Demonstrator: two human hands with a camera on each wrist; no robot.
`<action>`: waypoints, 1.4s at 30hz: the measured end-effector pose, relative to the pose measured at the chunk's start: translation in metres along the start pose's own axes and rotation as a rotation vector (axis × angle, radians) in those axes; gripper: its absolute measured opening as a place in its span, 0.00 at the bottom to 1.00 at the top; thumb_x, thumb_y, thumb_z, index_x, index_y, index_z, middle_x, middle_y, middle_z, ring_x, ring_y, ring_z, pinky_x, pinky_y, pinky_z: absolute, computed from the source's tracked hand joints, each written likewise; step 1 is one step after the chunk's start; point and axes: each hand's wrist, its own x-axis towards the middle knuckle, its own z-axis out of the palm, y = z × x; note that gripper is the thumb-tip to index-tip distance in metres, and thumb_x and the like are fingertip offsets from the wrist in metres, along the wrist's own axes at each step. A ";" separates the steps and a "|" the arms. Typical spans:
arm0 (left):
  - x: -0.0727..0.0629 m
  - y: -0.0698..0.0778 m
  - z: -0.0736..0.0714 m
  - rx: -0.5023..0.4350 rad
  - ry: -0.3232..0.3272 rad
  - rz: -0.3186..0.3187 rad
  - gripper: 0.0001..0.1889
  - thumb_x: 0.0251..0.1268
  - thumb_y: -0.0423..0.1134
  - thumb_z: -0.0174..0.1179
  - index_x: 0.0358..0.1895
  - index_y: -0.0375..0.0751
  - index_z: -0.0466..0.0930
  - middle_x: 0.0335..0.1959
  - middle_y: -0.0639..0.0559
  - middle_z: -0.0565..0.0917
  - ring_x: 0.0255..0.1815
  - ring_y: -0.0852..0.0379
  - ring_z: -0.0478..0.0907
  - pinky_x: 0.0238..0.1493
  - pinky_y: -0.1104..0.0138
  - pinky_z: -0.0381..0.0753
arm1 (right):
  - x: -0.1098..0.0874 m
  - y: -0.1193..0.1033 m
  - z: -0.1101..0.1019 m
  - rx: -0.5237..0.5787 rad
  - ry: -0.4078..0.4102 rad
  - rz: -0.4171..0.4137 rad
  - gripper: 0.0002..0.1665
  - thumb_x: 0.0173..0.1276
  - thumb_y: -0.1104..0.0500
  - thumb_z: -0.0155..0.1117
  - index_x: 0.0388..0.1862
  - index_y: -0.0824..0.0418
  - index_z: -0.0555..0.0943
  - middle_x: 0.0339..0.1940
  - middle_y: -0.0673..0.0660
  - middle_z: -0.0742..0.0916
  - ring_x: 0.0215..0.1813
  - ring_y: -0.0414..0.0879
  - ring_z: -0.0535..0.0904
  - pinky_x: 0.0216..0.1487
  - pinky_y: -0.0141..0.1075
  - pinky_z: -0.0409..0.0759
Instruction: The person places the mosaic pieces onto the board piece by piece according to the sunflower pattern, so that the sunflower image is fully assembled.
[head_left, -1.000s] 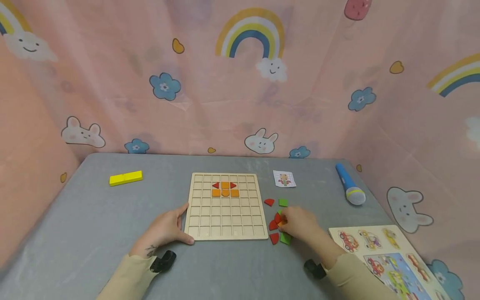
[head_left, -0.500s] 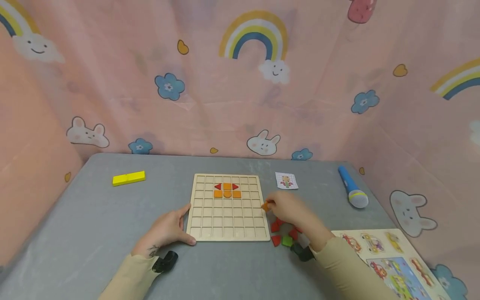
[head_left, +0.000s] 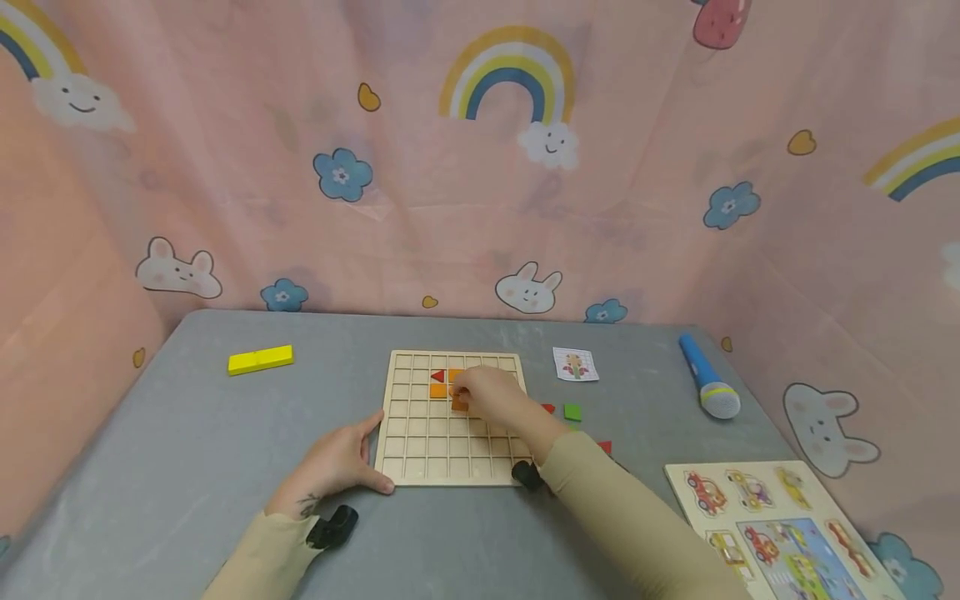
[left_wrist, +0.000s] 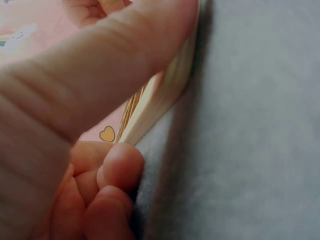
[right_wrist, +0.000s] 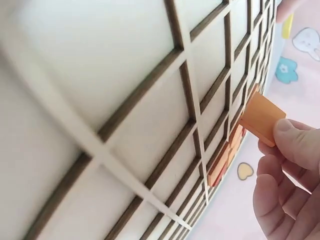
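Observation:
A pale wooden grid board [head_left: 420, 450] lies flat on the grey table. My left hand [head_left: 337, 458] rests against its near left corner, thumb on the front edge and index finger along the left side. My right hand [head_left: 495, 396] is over the board's upper middle and pinches an orange square tile [right_wrist: 262, 117] between thumb and fingers. In the right wrist view the tile is tilted, close to the grid. A red triangle [head_left: 438, 377] and an orange square [head_left: 438, 391] sit in cells just left of the fingers. The right hand partly hides the other placed tiles.
Right of the board lie loose pieces, including a green square [head_left: 572, 412]; the right sleeve hides some. Behind them is a small picture card [head_left: 576, 364]. A blue toy microphone [head_left: 708, 379], a picture puzzle board [head_left: 678, 479] and a yellow block [head_left: 260, 360] lie farther out.
My right hand has taken the orange tile from the loose pieces and carried it left over the board. The left hand stays at the board's corner.

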 end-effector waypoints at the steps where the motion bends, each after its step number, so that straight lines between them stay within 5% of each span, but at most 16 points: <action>1: 0.000 0.000 0.000 0.004 0.000 0.000 0.63 0.18 0.44 0.81 0.71 0.44 0.56 0.15 0.50 0.70 0.14 0.57 0.62 0.16 0.68 0.57 | 0.002 0.000 0.001 -0.006 -0.006 0.005 0.10 0.63 0.65 0.61 0.40 0.56 0.86 0.40 0.50 0.87 0.46 0.46 0.81 0.45 0.38 0.78; 14: 0.000 0.002 0.001 0.016 0.006 0.016 0.62 0.19 0.43 0.81 0.71 0.44 0.57 0.16 0.51 0.70 0.15 0.57 0.62 0.16 0.68 0.58 | 0.007 0.002 0.010 -0.082 -0.033 0.029 0.12 0.64 0.65 0.58 0.36 0.51 0.86 0.38 0.50 0.86 0.43 0.45 0.80 0.40 0.40 0.79; 20: 0.000 0.002 0.001 0.012 0.003 0.022 0.62 0.19 0.43 0.81 0.71 0.43 0.57 0.16 0.50 0.71 0.15 0.57 0.62 0.16 0.68 0.58 | -0.002 0.006 -0.009 -0.028 -0.008 0.085 0.16 0.63 0.68 0.56 0.44 0.55 0.85 0.42 0.53 0.83 0.44 0.47 0.80 0.39 0.40 0.78; 26: 0.001 0.002 0.000 0.011 0.000 0.030 0.63 0.19 0.43 0.81 0.71 0.44 0.56 0.16 0.50 0.71 0.15 0.57 0.63 0.16 0.68 0.59 | -0.023 0.040 -0.037 0.043 0.039 0.131 0.14 0.64 0.66 0.58 0.47 0.62 0.83 0.46 0.58 0.85 0.49 0.53 0.80 0.47 0.44 0.77; 32: 0.001 0.001 -0.001 0.007 -0.005 0.018 0.63 0.19 0.43 0.81 0.71 0.43 0.56 0.16 0.50 0.71 0.14 0.57 0.63 0.16 0.68 0.59 | -0.051 0.077 -0.042 -0.006 -0.027 0.216 0.16 0.62 0.67 0.56 0.47 0.62 0.83 0.46 0.59 0.85 0.49 0.54 0.80 0.45 0.47 0.78; 37: -0.001 0.001 -0.001 0.009 0.000 0.015 0.63 0.20 0.43 0.81 0.71 0.43 0.56 0.16 0.50 0.71 0.15 0.57 0.63 0.16 0.68 0.59 | -0.072 0.096 -0.035 -0.011 -0.121 0.275 0.11 0.57 0.67 0.63 0.39 0.64 0.85 0.39 0.58 0.86 0.41 0.51 0.81 0.44 0.45 0.78; 42: -0.002 0.002 -0.001 -0.005 -0.002 0.013 0.63 0.20 0.42 0.81 0.71 0.43 0.55 0.16 0.50 0.71 0.15 0.57 0.63 0.16 0.68 0.59 | -0.095 0.107 -0.027 0.027 -0.181 0.419 0.03 0.53 0.64 0.67 0.28 0.63 0.83 0.27 0.54 0.83 0.29 0.46 0.75 0.31 0.39 0.76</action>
